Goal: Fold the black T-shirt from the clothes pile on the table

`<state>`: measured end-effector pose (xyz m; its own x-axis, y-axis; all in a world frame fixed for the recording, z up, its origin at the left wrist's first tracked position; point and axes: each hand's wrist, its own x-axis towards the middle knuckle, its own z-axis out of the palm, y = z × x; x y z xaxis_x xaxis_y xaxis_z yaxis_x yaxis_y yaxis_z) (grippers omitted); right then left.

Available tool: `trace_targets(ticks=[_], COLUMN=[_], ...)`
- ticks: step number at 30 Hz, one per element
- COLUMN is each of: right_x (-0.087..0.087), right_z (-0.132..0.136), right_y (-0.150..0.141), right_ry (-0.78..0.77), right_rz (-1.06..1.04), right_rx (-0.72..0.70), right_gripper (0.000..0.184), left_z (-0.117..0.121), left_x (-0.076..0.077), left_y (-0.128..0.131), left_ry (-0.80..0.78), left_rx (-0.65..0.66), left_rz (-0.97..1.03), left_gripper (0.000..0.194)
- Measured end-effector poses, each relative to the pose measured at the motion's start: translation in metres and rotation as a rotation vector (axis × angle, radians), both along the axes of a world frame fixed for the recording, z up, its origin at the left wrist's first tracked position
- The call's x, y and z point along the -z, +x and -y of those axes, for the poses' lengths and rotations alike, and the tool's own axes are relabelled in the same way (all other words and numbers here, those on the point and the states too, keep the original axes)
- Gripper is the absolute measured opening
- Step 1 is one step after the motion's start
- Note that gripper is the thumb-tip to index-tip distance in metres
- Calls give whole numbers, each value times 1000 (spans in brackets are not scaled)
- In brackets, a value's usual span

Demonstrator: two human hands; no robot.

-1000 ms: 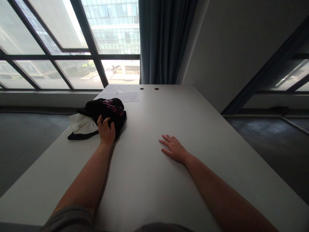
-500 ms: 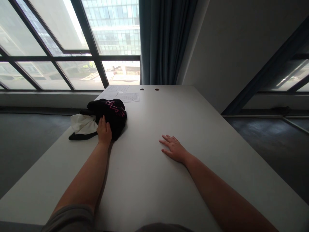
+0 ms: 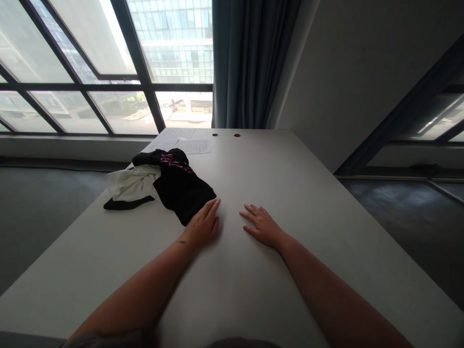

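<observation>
A crumpled black garment (image 3: pixel 181 193) with pink lettering lies on the left of the white table (image 3: pixel 290 193). Cream-white fabric (image 3: pixel 134 181) and a black strip of cloth show at its left side. At the near right corner of the black cloth is my left hand (image 3: pixel 203 222). Its fingers are pressed together over the edge, and the cloth stretches from the pile to it. The thumb lies close to the fingers; what is under the palm is hidden. My right hand (image 3: pixel 263 226) rests flat on the tabletop, fingers spread, holding nothing, a short way right of the garment.
Sheets of paper (image 3: pixel 192 146) lie at the far left of the table, behind the garment. Two round holes (image 3: pixel 215 135) sit near the far edge. Beyond the table are a large window (image 3: pixel 181 53), a dark blue curtain (image 3: pixel 250 63) and a grey wall (image 3: pixel 355 72).
My left hand has moved right and toward me from the middle of the garment, drawing out a black part of it. My right hand stays in place.
</observation>
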<state>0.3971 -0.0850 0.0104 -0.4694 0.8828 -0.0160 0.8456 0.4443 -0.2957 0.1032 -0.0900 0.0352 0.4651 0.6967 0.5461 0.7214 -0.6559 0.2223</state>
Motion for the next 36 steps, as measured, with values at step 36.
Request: trace_targets(ticks=[36], right_x=[1], right_z=[1], right_y=[0], right_ry=[15], right_rz=[7], right_rx=[4], right_gripper=[59], left_z=[-119], left_x=[29], left_y=[-77], left_ry=[-123], left_rx=[-483], left_rz=[127], left_gripper=[53])
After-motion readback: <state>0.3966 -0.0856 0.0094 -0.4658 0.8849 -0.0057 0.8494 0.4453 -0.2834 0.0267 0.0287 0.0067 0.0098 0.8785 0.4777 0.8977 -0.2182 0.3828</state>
